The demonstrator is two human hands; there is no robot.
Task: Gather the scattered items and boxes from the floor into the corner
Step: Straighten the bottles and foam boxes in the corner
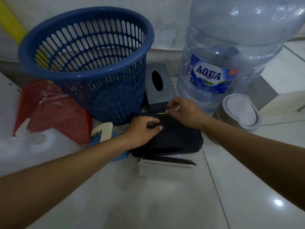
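A black fabric pouch [178, 139] lies on the white floor in front of a blue plastic basket [85, 52]. My left hand [142, 129] rests on the pouch's top with its fingers curled on the fabric. My right hand [184, 111] is at the pouch's far edge, pinching a thin green-yellow strip [160, 113] there. Behind the pouch stands a dark grey tissue box [156, 86] with an oval hole. A flat white box [165, 166] lies just in front of the pouch.
A large clear Aqua water jug [231, 52] stands at the right against the wall. A grey swing-lid bin [239, 111] sits beside it. On the left are a red plastic bag [54, 109], a white jerrycan [33, 146] and a blue-and-white item [102, 131].
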